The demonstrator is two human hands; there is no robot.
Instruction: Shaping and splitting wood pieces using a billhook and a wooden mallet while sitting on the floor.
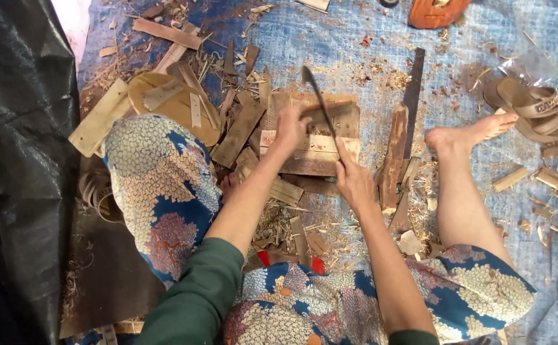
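Observation:
I sit on a blue tarp (355,38) with wood scraps around me. My right hand (353,181) grips the handle of a long dark knife (318,96); its blade points up and away over a block of stacked boards (311,156). My left hand (291,128) holds a narrow brown wood piece (327,105) on top of that block, right beside the blade. Which part of the blade touches the wood is hard to tell.
Wood offcuts and shavings (183,70) lie to the left and around the block. A round wooden board (176,105) is by my left knee. My bare foot (477,131) rests at right, near brown sandals (534,108). Black plastic sheeting (17,160) covers the left side.

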